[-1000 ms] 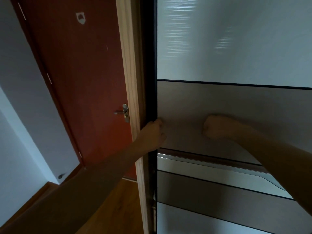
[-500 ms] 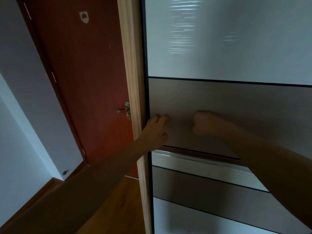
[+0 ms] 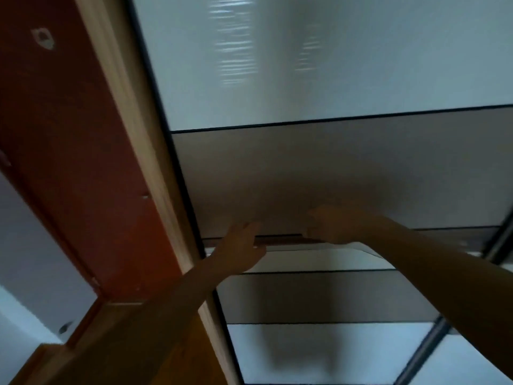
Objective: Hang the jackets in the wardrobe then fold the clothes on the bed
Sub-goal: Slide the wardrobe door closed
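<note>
wardrobe door (image 3: 333, 168) is touched by both hands, w/ the view tilted & blurred. left hand (image 3: 241, 245) is laid flat on it, fingers straight & released, nothing grasped. its fingertips are set at the lower edge of the grey-brown mid panel, w/ the palm over the pale strip (image 3: 305, 259) just below. right hand (image 3: 330, 225) is clenched into a fist & is pressed vs the same panel, just to the r of the left hand, the two kept apart by a short gap. dark handle rail (image 3: 280, 240) is seen in that gap, running btwn the hands. the fist's lower edge is set right at the rail; its fingertips are hidden by blur.

above both hands a frosted white panel (image 3: 305, 65) is fitted, w/ light streaks reflected in it. below the hands a grey panel (image 3: 319, 295) & then a 2nd frosted panel (image 3: 319, 354) are stacked. immediately l of the left hand a pale wooden post (image 3: 133, 129) is stood along the door's edge. beyond the post, a red-brown room door (image 3: 69, 148) is seen, w/ a small shield-shaped plate (image 3: 43, 41) near its top. farther l, white wall (image 3: 27, 245) is shown, & wood floor (image 3: 194, 362) is seen beside the left forearm. r of the right forearm, the dark frame (image 3: 497, 243) of a 2nd sliding panel is seen running diagonally.
</note>
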